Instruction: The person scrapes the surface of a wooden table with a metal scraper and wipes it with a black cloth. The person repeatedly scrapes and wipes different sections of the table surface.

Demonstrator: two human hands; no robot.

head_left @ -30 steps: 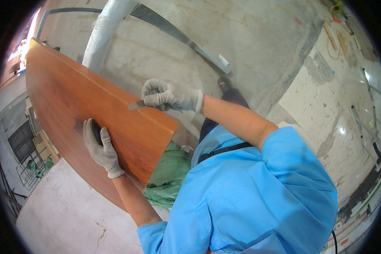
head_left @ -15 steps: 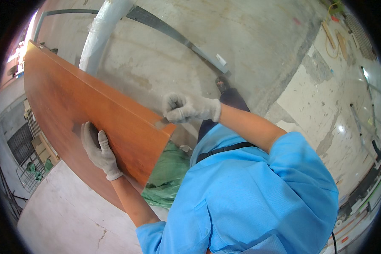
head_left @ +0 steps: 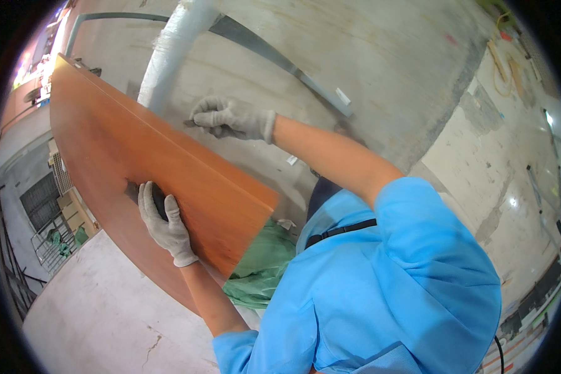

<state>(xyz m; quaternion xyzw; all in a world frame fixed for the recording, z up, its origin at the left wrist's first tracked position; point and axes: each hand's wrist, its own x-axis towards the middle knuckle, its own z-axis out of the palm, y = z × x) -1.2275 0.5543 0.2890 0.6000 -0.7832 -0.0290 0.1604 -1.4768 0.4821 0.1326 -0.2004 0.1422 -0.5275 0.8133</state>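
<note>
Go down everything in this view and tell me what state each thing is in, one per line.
Brown panel: broad face up.
Left hand: gloved, resting on the panel.
Dark object: held in the left hand.
Right hand: gloved, raised, pinching a thin piece.
Green sheet: crumpled.
Pale column: wrapped in shiny film.
Blue shirt: creased.

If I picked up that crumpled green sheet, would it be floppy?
Probably floppy: the green sheet lies in loose folds. It looks thin, so perhaps light. It might catch, since the brown board seems to cover part of it.
</note>
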